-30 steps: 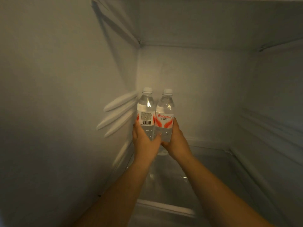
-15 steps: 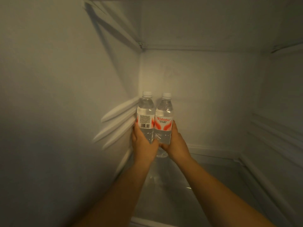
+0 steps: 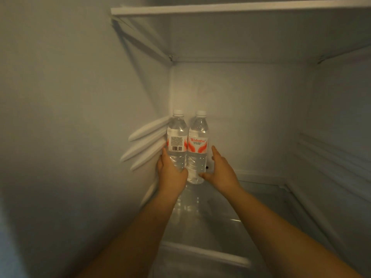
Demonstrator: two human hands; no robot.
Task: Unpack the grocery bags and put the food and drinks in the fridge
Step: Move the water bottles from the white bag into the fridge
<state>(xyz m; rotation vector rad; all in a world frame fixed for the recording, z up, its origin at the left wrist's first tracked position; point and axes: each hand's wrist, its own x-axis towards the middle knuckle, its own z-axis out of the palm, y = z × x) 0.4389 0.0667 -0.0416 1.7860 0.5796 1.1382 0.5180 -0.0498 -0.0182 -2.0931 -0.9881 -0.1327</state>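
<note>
In the head view, both bare forearms are reaching forward and up into the fridge (image 3: 60,97), converging toward its back left corner. Two water bottles are standing upright side by side, touching each other, on the glass shelf (image 3: 251,207) in that corner. The left bottle (image 3: 176,137) is showing a barcode label and is sitting just beside the ribs (image 3: 144,145) moulded on the left wall; the right bottle (image 3: 197,141) is showing a red and white brand label. Both are wearing white caps. The left hand (image 3: 170,171) is wrapping around the lower body of the left bottle, thumb lying up its left side and fingers curling behind, the wrist held straight in line with the forearm. The right hand (image 3: 218,169) is sitting just beside the right bottle with fingers spread and straight, pointing upward along its right side, thumb reaching toward the bottle's base; a narrow gap is showing between the fingers and the label. Another shelf (image 3: 241,7) is spanning the top of the compartment overhead.
</note>
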